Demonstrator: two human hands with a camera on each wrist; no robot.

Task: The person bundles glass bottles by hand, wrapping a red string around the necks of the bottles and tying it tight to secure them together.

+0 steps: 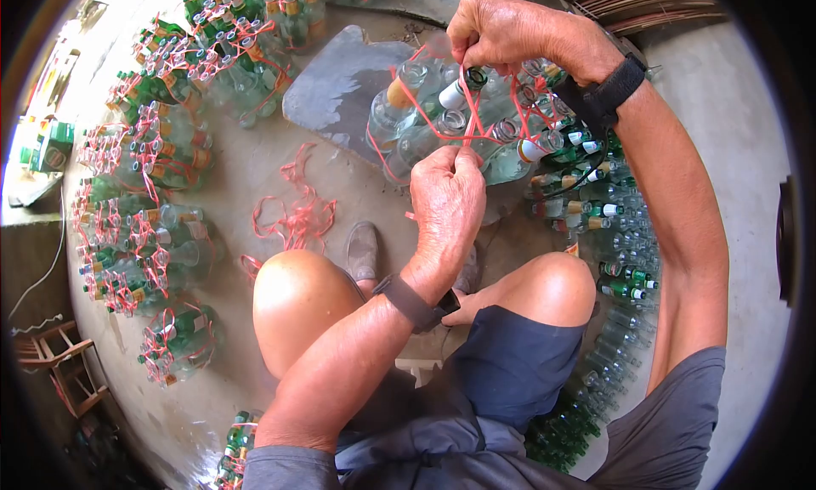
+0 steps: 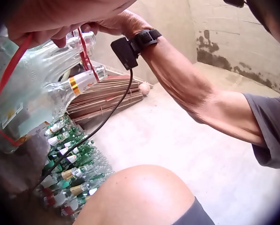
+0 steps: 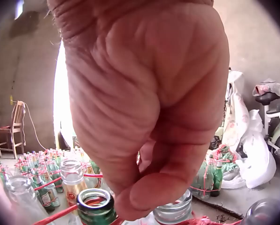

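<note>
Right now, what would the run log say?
left hand: pinches red string | right hand: pinches string above bottles | bottles: bunched, string around them | loose string: on floor

Storeroom, by the look | bundled bottles (image 1: 174, 154) over concrete floor (image 1: 234, 345) | beyond bottles: wooden chair (image 3: 17, 123), parked bike (image 3: 279, 114), stained wall (image 3: 30, 61)

The string (image 1: 473, 120) is pinkish red, the far board (image 1: 327, 78) blue-grey with paler blotches. Green and clear glass mix in the bottles (image 1: 189, 254) at left. The shorts (image 1: 520, 364) are dark blue, the sleeves (image 1: 667, 422) grey, the wrist straps (image 1: 619, 89) black.
</note>
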